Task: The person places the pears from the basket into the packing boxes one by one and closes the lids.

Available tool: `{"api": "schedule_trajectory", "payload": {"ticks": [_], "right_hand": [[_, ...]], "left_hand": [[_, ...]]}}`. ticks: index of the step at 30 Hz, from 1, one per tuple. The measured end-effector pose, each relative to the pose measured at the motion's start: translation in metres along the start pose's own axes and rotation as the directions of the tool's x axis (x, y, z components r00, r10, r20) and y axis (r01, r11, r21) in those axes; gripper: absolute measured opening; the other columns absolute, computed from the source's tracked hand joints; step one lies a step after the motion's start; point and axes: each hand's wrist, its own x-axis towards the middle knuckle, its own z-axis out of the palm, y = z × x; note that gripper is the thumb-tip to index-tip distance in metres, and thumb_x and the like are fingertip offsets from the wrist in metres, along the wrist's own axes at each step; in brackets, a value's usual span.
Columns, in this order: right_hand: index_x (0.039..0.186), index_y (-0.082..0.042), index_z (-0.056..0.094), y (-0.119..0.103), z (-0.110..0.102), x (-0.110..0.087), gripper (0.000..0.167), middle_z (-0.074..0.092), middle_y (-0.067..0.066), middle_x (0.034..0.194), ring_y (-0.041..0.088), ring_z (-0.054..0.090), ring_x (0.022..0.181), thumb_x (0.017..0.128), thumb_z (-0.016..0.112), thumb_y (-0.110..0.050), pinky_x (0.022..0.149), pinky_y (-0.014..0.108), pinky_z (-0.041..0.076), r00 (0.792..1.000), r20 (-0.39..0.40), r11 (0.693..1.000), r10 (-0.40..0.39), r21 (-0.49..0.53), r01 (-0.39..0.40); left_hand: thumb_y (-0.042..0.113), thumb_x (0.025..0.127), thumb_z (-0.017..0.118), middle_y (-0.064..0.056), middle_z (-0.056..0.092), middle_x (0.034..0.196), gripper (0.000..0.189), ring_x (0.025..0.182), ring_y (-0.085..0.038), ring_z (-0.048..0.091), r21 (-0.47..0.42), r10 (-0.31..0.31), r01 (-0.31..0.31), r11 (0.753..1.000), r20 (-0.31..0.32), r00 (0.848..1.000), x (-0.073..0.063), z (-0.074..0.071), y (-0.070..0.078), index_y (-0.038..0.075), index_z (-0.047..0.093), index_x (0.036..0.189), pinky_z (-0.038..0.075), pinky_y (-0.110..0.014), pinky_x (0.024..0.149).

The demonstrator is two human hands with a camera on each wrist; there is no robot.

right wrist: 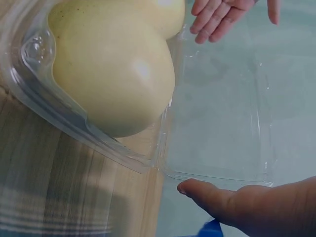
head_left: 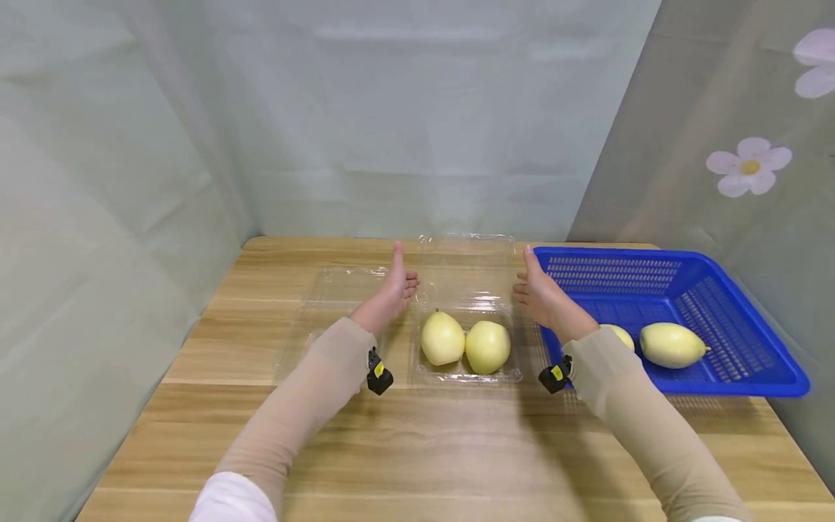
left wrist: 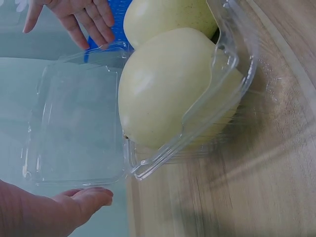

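Two pale yellow pears (head_left: 443,338) sit side by side in a clear plastic clamshell box (head_left: 450,378) on the table. Its hinged lid (head_left: 466,268) stands raised at the back. My left hand (head_left: 395,287), fingers straight and thumb up, is at the lid's left side. Opposite it, my right hand (head_left: 543,296) is held the same way at the right side, palm facing inward. Both hands hold nothing; whether they touch the lid I cannot tell. In the left wrist view a large pear (left wrist: 173,89) fills the near end of the box.
A blue plastic basket (head_left: 717,290) stands on the right, with a pear (head_left: 672,345) inside and another partly hidden by the right forearm. Another clear plastic container (head_left: 342,286) lies left of the box, partly behind the left arm. Pale curtains hang behind the wooden table (head_left: 417,449).
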Motion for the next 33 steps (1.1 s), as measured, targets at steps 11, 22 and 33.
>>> {"api": "schedule_trajectory", "payload": {"ticks": [11,22,33], "right_hand": [[0.149,0.004,-0.006,0.000,0.002,-0.008,0.090,-0.004,0.031,0.154,0.042,-0.001,0.145,0.093,0.003,-0.065,0.121,0.047,0.001,1.000,-0.007,0.993,-0.028,-0.114,0.027],[0.147,0.009,-0.007,0.002,0.006,-0.019,0.089,-0.007,0.031,0.154,0.041,-0.003,0.144,0.095,0.006,-0.063,0.121,0.045,0.001,0.999,-0.015,0.995,-0.044,-0.095,0.043],[0.145,0.015,0.001,0.008,0.013,-0.020,0.086,0.002,0.034,0.153,0.042,0.005,0.143,0.099,0.015,-0.056,0.120,0.047,0.010,0.994,-0.084,0.986,-0.071,-0.158,0.057]], "left_hand": [[0.067,0.094,0.005,-0.024,0.019,0.155,0.093,0.145,-0.034,0.018,0.052,0.018,-0.019,0.998,0.020,1.000,-0.006,-0.003,-0.003,-0.008,0.021,0.147,0.012,-0.039,0.122],[0.066,0.095,0.017,-0.026,0.022,0.154,0.088,0.141,-0.035,0.027,0.105,0.072,-0.069,0.992,-0.018,0.997,-0.016,0.007,-0.003,-0.004,0.015,0.150,0.019,-0.040,0.120],[0.070,0.091,0.029,-0.020,0.029,0.153,0.089,0.141,-0.037,0.027,0.269,0.129,-0.099,0.958,-0.094,0.987,-0.024,0.010,-0.008,0.004,0.021,0.151,0.019,-0.047,0.119]]}}
